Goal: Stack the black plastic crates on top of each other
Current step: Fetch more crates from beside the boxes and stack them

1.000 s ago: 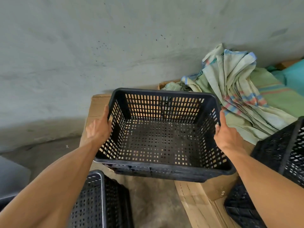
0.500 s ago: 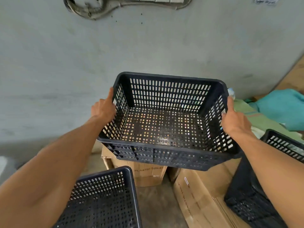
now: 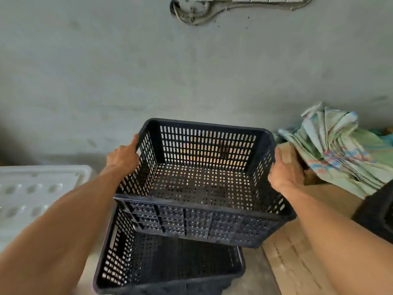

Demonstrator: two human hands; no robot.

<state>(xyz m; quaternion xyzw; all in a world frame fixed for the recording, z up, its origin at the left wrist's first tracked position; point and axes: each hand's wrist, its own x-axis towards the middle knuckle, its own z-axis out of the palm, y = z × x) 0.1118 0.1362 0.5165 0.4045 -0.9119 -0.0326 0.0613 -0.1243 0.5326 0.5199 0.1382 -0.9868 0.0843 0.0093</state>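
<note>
An upper black crate (image 3: 200,184) is being held above and partly behind a lower black crate (image 3: 170,267), by both side walls. The left hand (image 3: 123,158) and right hand (image 3: 285,171) are being kept clamped on it. Cardboard (image 3: 297,262) is lying alongside.

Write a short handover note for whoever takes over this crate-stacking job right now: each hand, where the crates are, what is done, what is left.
Left hand: gripping the held crate by its left wall.
Right hand: gripping its right wall.
The held crate hangs above the lower crate on the floor, its far end overlapping it, not yet seated.
A third crate sits at the right edge.
Done: crate lifted and brought over.
Left: line it up, lower it in, then probably fetch the third.
</note>
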